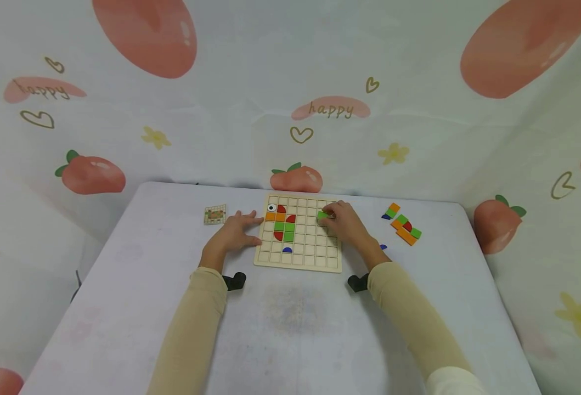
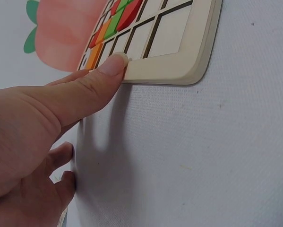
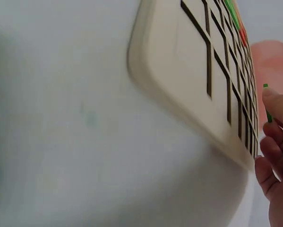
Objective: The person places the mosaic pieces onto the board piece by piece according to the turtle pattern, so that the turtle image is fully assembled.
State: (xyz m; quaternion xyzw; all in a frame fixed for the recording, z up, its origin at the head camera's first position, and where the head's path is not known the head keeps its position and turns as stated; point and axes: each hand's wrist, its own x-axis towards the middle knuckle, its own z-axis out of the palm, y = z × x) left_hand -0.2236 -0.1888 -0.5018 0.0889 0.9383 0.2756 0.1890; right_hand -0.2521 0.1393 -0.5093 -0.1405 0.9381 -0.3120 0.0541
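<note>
A green piece (image 1: 322, 215) is pinched between the fingers of the right hand (image 1: 345, 224), over the far right part of the gridded board (image 1: 315, 252); the fingers cover part of it, and in the right wrist view only slivers show and the hand is cut off. Whether the piece touches the board is unclear. The left hand (image 1: 231, 232) has its fingers spread, thumb on the board's left rim. Right of the board, loose pieces (image 1: 406, 237) lie bunched on the worktop (image 1: 295, 329); left, a card (image 1: 215, 214) carries a pattern too small to read.
</note>
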